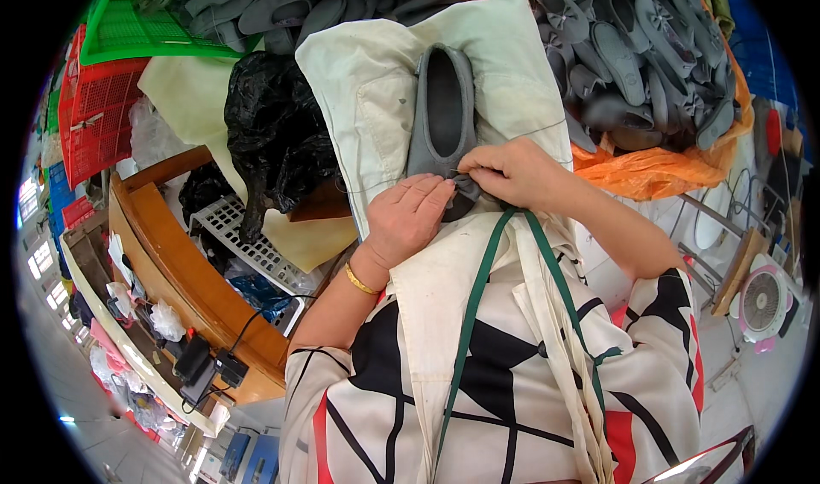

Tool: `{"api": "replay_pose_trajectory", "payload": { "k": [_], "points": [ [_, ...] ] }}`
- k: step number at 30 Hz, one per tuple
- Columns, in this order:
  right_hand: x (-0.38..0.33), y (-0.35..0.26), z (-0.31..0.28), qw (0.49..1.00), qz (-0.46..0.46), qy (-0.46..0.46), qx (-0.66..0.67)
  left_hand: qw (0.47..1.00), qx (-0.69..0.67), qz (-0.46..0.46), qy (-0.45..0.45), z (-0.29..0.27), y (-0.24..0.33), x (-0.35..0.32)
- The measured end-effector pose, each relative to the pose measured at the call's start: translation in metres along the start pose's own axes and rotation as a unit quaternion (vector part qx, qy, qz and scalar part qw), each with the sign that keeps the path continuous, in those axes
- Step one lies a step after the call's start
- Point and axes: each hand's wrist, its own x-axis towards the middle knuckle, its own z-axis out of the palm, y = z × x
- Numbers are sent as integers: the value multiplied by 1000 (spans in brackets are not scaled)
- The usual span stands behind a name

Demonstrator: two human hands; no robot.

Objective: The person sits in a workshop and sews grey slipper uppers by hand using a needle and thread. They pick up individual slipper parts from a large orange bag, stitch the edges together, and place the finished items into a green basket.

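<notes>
A dark grey slip-on shoe (417, 147) lies on a pale cloth cushion (342, 74) in front of me, its toe toward my body. My left hand (410, 219) is closed over the toe's left side, fingers pressed on the shoe by a small bunched grey piece like a bow (466, 187). From the right, my right hand (511, 173) pinches at the same spot; what sits between its thumb and finger is too small to make out. A thin dark thread (547, 128) stretches over the cushion beyond my right hand, and another strand shows left of my left hand.
Grey shoes, some with bows, fill an orange sack (658, 176) at the right and a green basket (120, 23) at far left. A black plastic bag (278, 125), wooden furniture (184, 253) and a white slotted rack (256, 238) stand left. A fan (763, 303) is at right.
</notes>
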Motion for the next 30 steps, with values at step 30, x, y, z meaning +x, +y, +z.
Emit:
{"api": "replay_pose_trajectory", "payload": {
  "k": [30],
  "points": [
    [4, 19, 11, 995, -2, -59, 79, 997, -52, -46, -18, -1, 3, -1]
  ]
}}
